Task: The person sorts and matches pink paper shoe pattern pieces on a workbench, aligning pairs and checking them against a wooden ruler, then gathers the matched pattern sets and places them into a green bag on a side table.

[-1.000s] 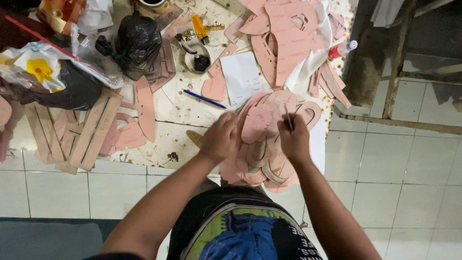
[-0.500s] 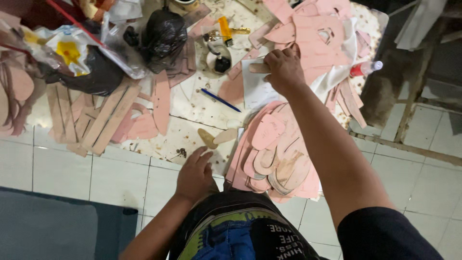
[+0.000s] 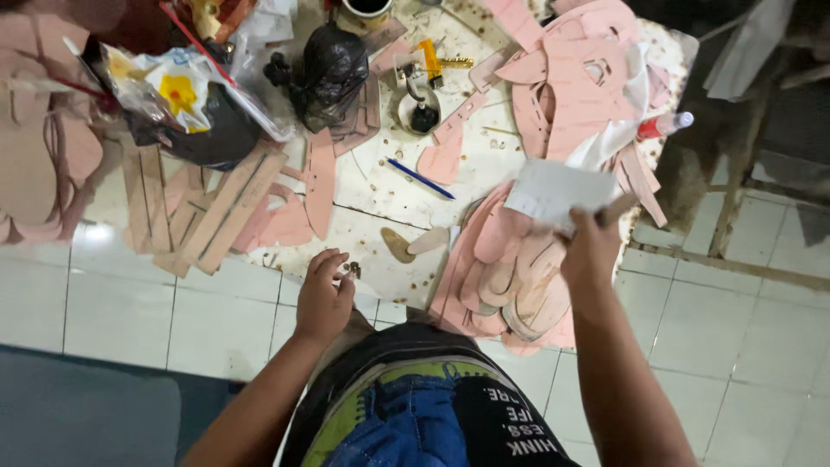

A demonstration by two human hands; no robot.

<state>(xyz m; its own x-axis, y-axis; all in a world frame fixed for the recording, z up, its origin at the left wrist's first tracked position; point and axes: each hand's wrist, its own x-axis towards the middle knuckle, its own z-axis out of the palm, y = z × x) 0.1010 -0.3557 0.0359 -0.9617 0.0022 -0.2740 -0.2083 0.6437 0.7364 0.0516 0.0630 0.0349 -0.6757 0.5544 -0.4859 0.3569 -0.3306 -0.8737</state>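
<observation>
The paper [image 3: 558, 192] is white. The cutouts [image 3: 510, 268] are pale pink, with tan ones among them. The pen [image 3: 421, 179] is blue. The bag [image 3: 333, 65] is glossy black; the plastic wrapper [image 3: 177, 91] is clear with a yellow and blue print. The floor [image 3: 104, 303] is white tile with grey grout, stained brown near the work. The shorts [image 3: 406, 424] are blue denim, edged in green.

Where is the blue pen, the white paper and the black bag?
blue pen [image 3: 421, 179], head view, middle of its barrel.
white paper [image 3: 553, 192], head view, centre of the sheet held in the right hand [image 3: 590, 251].
black bag [image 3: 333, 71], head view, its bulging front.
</observation>
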